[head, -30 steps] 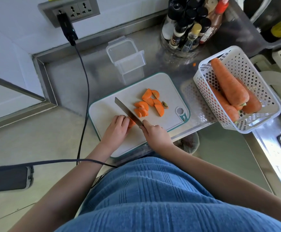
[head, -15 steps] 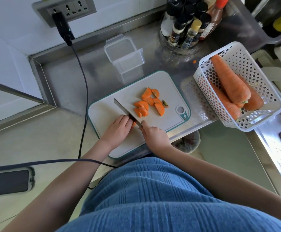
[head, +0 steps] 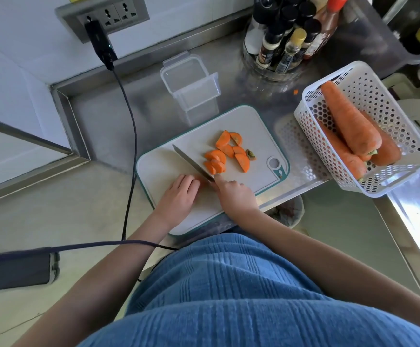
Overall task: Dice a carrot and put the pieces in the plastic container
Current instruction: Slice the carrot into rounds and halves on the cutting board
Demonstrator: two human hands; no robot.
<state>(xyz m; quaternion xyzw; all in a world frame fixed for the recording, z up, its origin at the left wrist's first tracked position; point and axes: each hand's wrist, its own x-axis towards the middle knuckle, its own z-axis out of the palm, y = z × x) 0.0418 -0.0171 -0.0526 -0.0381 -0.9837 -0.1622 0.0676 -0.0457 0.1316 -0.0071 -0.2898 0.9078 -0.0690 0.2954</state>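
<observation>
A white cutting board (head: 254,126) with a teal rim lies on the steel counter. Several orange carrot slices (head: 225,156) lie on its middle. My left hand (head: 178,196) holds down a short carrot stub (head: 202,181), mostly hidden under the fingers. My right hand (head: 235,196) grips the handle of a knife (head: 191,162); the blade lies slantwise between the stub and the slices. The clear plastic container (head: 191,83) stands open behind the board, with nothing in it.
A white perforated basket (head: 384,101) holding whole carrots (head: 349,121) sits right of the board. Bottles (head: 286,36) stand at the back. A black cable (head: 128,136) runs from a wall socket to a phone (head: 16,274) at left. A sink edge shows at far right.
The hands and knife stay at the same spot on the board; the visible carrot stub beside my left fingers looks shorter. The camera view has shifted slightly.
</observation>
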